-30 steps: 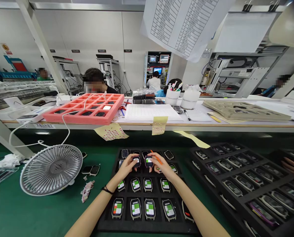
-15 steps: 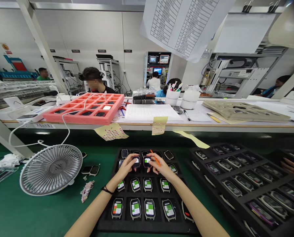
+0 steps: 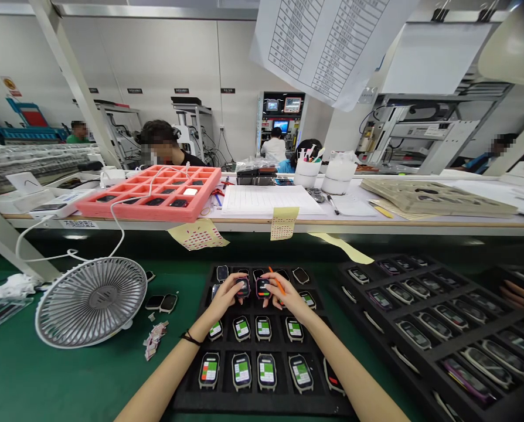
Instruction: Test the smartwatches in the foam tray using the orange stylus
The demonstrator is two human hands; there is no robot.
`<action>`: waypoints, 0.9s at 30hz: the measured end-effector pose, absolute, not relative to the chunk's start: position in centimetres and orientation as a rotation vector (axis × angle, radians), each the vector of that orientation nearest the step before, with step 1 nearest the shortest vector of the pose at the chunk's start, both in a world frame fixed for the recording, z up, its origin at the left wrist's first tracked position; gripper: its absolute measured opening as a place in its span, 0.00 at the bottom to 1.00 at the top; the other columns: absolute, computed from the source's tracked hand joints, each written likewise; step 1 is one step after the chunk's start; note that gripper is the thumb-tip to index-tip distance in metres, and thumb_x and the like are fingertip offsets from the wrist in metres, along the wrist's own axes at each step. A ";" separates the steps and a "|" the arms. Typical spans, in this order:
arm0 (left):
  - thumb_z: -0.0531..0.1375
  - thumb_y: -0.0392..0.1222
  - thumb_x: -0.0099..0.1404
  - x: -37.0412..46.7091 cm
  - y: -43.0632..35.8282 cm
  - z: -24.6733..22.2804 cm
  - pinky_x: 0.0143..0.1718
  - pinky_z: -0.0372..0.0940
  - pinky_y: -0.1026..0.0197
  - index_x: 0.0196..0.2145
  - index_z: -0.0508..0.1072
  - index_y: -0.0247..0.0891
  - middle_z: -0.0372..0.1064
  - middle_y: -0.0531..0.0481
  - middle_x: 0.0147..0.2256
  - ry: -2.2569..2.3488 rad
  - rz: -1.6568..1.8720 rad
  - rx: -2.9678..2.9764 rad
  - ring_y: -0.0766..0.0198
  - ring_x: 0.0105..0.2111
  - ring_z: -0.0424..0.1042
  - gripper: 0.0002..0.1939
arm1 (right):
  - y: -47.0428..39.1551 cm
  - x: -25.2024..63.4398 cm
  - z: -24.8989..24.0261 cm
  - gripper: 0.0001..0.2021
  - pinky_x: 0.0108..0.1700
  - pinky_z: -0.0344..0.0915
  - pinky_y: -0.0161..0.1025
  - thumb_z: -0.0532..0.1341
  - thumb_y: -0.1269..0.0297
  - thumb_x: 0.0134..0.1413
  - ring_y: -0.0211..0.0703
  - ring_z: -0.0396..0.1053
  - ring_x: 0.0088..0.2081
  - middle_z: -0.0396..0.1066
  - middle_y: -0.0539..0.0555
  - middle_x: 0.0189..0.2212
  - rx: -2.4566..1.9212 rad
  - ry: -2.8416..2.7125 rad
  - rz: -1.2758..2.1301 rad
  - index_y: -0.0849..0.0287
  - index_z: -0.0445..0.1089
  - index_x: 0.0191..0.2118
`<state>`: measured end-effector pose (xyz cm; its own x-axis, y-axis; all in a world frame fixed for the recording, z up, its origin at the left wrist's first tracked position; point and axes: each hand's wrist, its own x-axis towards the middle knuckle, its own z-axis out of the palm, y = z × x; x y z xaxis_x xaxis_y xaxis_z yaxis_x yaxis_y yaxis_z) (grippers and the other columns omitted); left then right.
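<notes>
My left hand (image 3: pixel 227 295) is closed around the edge of a smartwatch body (image 3: pixel 244 288), its thumb over the screen. Beside it, my right hand (image 3: pixel 288 297) grips a second smartwatch body (image 3: pixel 262 288), also with the thumb on the glass. A thin orange stick (image 3: pixel 276 281), perhaps a pen, is tucked in the right hand's fingers. Both watches are strapless, with purplish rims and mostly dark screens. They are over the far rows of a black foam tray (image 3: pixel 253 404); whether they still touch it I cannot tell. Nearer slots hold several watches showing green and white screens.
A second black tray (image 3: pixel 363 351) with several watches lies at the right, a person's hand (image 3: pixel 523 298) beyond it. At left are a grey fan (image 3: pixel 99 299) and two loose watches (image 3: pixel 162 302). A shelf with a pink foam tray (image 3: pixel 191 214) crosses behind.
The screens of the two held watches have turned from green and white to mostly dark, the right one with a red and green strip. My hands have barely moved.
</notes>
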<state>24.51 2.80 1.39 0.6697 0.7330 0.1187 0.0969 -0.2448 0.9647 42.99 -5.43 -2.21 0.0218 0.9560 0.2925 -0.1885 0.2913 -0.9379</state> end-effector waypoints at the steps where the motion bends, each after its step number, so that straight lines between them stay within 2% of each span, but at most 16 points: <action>1: 0.58 0.59 0.58 24.5 2.8 1.4 0.20 0.54 0.70 0.48 0.66 0.38 0.63 0.51 0.32 0.671 0.690 1.743 0.69 0.25 0.63 0.26 | -5.4 43.0 -2.2 0.22 0.15 0.49 0.28 0.60 0.49 0.52 0.36 0.69 0.21 0.64 0.52 0.33 -0.851 -1.201 1.078 0.59 0.60 0.46; 6: 0.58 0.59 0.58 24.5 2.8 1.4 0.19 0.51 0.70 0.48 0.65 0.38 0.64 0.50 0.32 0.670 0.695 1.763 0.70 0.24 0.62 0.27 | -5.4 43.0 -2.3 0.21 0.15 0.49 0.27 0.61 0.49 0.52 0.35 0.69 0.21 0.65 0.51 0.32 -0.865 -1.204 1.068 0.58 0.60 0.46; 13: 0.55 0.60 0.60 24.5 3.0 1.1 0.15 0.42 0.71 0.49 0.65 0.37 0.64 0.52 0.29 0.699 0.683 1.732 0.72 0.19 0.63 0.27 | -5.3 42.9 -2.3 0.22 0.15 0.46 0.27 0.61 0.49 0.50 0.36 0.69 0.21 0.66 0.51 0.32 -0.883 -1.201 1.053 0.58 0.60 0.45; 18: 0.55 0.61 0.59 24.5 3.2 1.1 0.15 0.43 0.71 0.49 0.65 0.36 0.64 0.51 0.29 0.689 0.680 1.720 0.70 0.20 0.66 0.29 | -5.5 43.0 -2.0 0.23 0.16 0.49 0.29 0.59 0.46 0.51 0.38 0.68 0.20 0.65 0.49 0.24 -0.873 -1.149 1.087 0.60 0.61 0.44; 27: 0.56 0.60 0.59 24.4 3.1 1.2 0.15 0.46 0.71 0.49 0.64 0.37 0.62 0.51 0.30 0.666 0.677 1.729 0.69 0.22 0.66 0.28 | -5.6 43.0 -2.0 0.23 0.16 0.49 0.29 0.60 0.46 0.50 0.40 0.69 0.21 0.64 0.49 0.22 -0.881 -1.114 1.103 0.60 0.62 0.43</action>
<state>24.44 3.10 1.24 0.6774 0.7276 0.1080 0.0959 -0.2329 0.9677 43.03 -5.57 -1.98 0.0689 0.9694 0.2356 -0.2260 0.2452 -0.9428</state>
